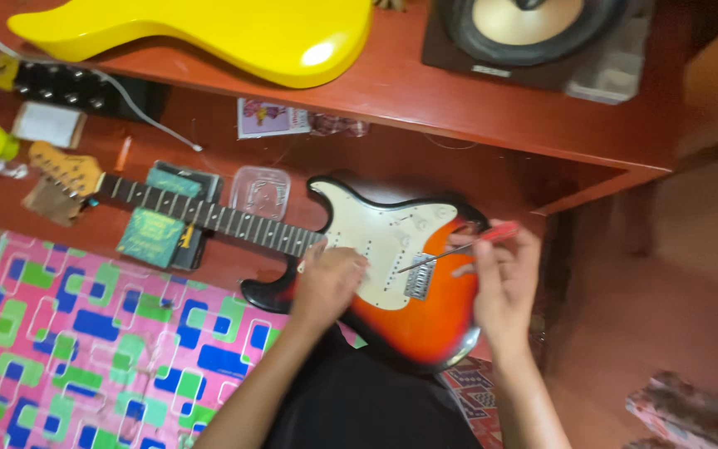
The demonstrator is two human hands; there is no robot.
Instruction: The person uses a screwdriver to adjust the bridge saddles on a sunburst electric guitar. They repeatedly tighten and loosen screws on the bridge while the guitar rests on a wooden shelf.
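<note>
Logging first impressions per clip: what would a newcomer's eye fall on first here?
Probably the sunburst electric guitar lying across the person's lap at centre, with the right hand holding a red-handled screwdriver at its bridge and the left hand resting on its body. Next, the glossy yellow guitar body on the shelf above.

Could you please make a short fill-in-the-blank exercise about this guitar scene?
1. The right hand holds a screwdriver with a ____ handle.
2. The left hand rests on the guitar, whose pickguard is ____.
3. On the shelf lies a guitar body coloured ____.
4. The speaker stands to the ____ of that body.

Missing words: red; white; yellow; right
</note>
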